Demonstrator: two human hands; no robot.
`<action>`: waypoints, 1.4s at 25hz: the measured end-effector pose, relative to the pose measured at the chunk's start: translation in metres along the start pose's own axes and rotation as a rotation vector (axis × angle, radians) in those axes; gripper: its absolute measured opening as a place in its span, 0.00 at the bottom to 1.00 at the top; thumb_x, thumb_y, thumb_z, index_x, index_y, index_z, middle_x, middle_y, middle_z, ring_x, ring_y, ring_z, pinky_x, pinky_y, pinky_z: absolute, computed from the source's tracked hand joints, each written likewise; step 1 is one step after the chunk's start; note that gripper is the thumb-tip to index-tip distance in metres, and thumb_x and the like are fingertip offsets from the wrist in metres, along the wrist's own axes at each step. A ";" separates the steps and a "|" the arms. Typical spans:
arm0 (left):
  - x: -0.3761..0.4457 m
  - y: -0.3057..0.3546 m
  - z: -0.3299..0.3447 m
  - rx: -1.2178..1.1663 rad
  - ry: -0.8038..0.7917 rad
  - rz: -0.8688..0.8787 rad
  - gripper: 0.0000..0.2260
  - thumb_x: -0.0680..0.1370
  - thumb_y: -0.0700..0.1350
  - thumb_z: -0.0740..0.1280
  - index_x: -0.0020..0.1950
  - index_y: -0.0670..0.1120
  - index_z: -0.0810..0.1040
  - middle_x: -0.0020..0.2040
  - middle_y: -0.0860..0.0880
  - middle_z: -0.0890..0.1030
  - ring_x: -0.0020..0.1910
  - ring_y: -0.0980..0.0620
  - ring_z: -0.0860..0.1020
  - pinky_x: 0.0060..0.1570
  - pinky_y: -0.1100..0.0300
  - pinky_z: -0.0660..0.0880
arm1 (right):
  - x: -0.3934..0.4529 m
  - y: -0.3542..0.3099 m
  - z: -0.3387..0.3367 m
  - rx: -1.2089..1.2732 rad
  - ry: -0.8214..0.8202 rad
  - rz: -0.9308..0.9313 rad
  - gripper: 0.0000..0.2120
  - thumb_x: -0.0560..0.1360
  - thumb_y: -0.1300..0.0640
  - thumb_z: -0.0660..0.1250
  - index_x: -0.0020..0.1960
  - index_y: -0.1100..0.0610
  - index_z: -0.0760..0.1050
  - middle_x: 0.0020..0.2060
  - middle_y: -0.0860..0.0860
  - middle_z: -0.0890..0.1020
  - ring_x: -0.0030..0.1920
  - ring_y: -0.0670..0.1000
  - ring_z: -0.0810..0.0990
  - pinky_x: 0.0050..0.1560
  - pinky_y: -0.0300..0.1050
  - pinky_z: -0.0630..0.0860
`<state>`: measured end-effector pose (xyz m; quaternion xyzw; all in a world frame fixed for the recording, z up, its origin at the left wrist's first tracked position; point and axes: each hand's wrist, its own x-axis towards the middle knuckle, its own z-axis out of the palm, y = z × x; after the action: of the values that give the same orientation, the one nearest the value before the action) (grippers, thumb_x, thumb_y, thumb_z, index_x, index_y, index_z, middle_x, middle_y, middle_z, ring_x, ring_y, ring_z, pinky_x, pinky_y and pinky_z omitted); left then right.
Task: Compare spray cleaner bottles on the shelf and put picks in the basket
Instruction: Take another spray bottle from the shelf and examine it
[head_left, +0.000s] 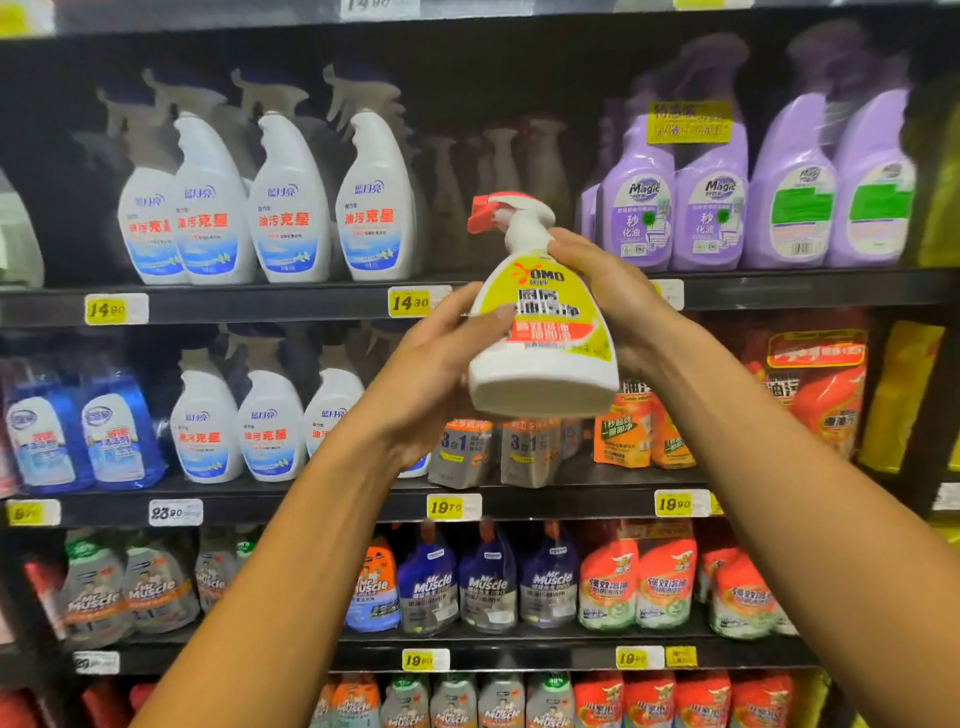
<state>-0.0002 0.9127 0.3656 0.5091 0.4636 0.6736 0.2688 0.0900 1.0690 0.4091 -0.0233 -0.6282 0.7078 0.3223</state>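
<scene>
A white OMO spray bottle (545, 332) with a yellow-and-red label and a red nozzle is held up in front of the shelves, tilted with its base toward me. My left hand (441, 358) grips its left side, thumb across the label. My right hand (613, 301) wraps the bottle's shoulder and neck from the right. Behind it, the upper shelf has a gap with only dim bottles at the back. No basket is in view.
White spray bottles with red lettering (291, 208) stand upper left, purple Magic bottles (711, 202) upper right. The middle shelf (311, 506) carries blue refill pouches, white sprays and orange packs. Mr Muscle bottles (488, 587) and red-orange bottles fill the lower shelves. Yellow price tags line the shelf edges.
</scene>
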 end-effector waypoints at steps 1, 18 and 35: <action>0.000 -0.003 -0.003 0.028 -0.018 -0.022 0.11 0.78 0.47 0.67 0.61 0.54 0.77 0.55 0.49 0.85 0.48 0.51 0.84 0.35 0.51 0.81 | 0.002 0.001 -0.002 -0.045 -0.029 -0.040 0.16 0.83 0.59 0.57 0.69 0.53 0.71 0.41 0.55 0.81 0.39 0.52 0.81 0.39 0.45 0.80; 0.017 -0.036 -0.040 0.028 0.010 -0.068 0.20 0.76 0.43 0.69 0.67 0.51 0.71 0.58 0.47 0.84 0.56 0.46 0.83 0.46 0.56 0.80 | 0.002 0.015 0.014 -0.340 0.101 -0.185 0.16 0.80 0.52 0.65 0.64 0.58 0.72 0.40 0.47 0.87 0.42 0.46 0.86 0.40 0.39 0.82; 0.087 0.014 -0.066 0.138 -0.024 -0.032 0.15 0.79 0.39 0.67 0.65 0.44 0.73 0.56 0.46 0.84 0.53 0.49 0.84 0.45 0.57 0.82 | 0.057 -0.018 0.010 -0.390 0.173 -0.225 0.11 0.77 0.55 0.69 0.58 0.56 0.77 0.42 0.49 0.88 0.41 0.50 0.87 0.35 0.40 0.81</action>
<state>-0.0893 0.9560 0.4131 0.5270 0.5138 0.6294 0.2493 0.0478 1.0883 0.4484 -0.0756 -0.7217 0.5280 0.4411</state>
